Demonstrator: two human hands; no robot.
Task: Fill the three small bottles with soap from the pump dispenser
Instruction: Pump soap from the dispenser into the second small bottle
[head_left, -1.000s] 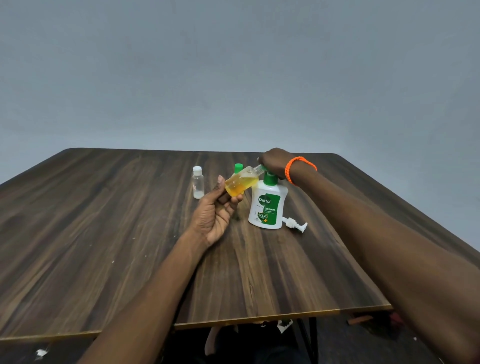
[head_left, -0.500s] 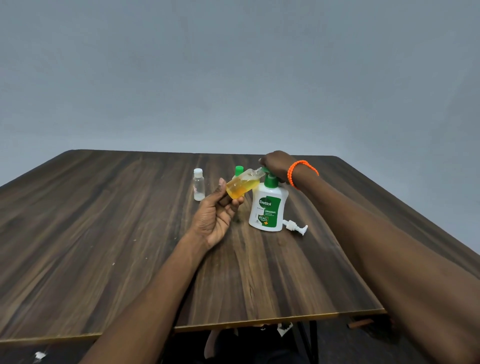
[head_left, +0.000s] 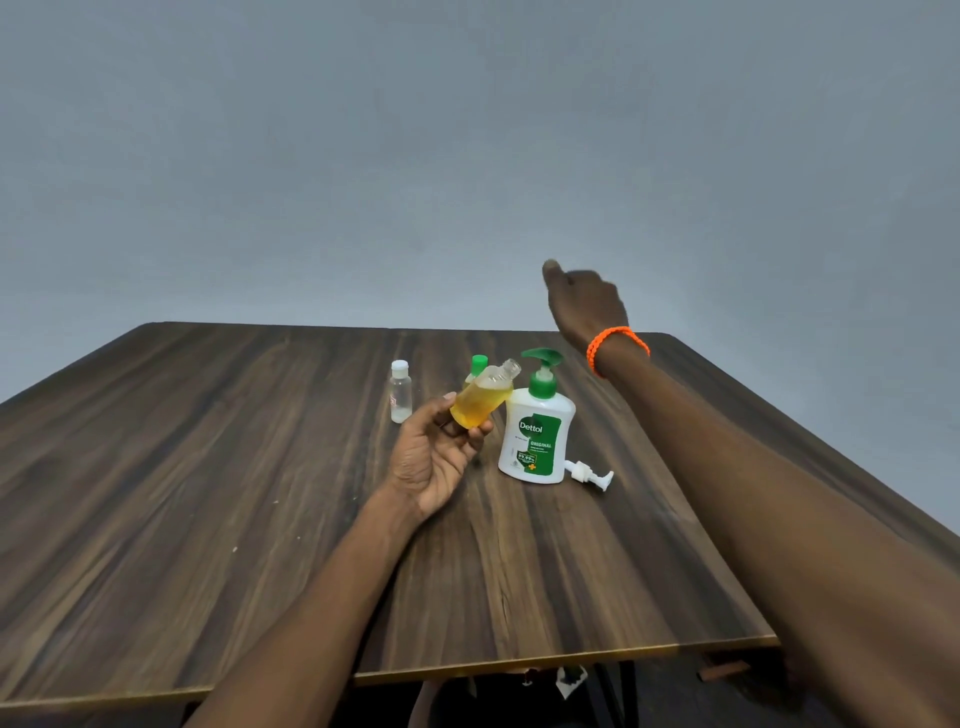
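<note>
My left hand (head_left: 434, 457) grips a small uncapped bottle (head_left: 480, 402), mostly full of yellow soap and tilted with its mouth toward the green pump head (head_left: 543, 358) of the white Dettol dispenser (head_left: 537, 441). My right hand (head_left: 584, 301), blurred and wearing an orange wristband, hangs in the air above and behind the pump and holds nothing. Left of my hand stands a clear small bottle (head_left: 400, 392) with a white cap. A green-capped small bottle (head_left: 478, 364) is mostly hidden behind the held one.
A loose white pump top (head_left: 589, 474) lies on the dark wooden table (head_left: 208, 467), just right of the dispenser. The table's front edge runs close below my forearms. A plain grey wall is behind.
My right hand has lifted off the pump head and risen well above it. The left hand still holds the tilted bottle at the nozzle.
</note>
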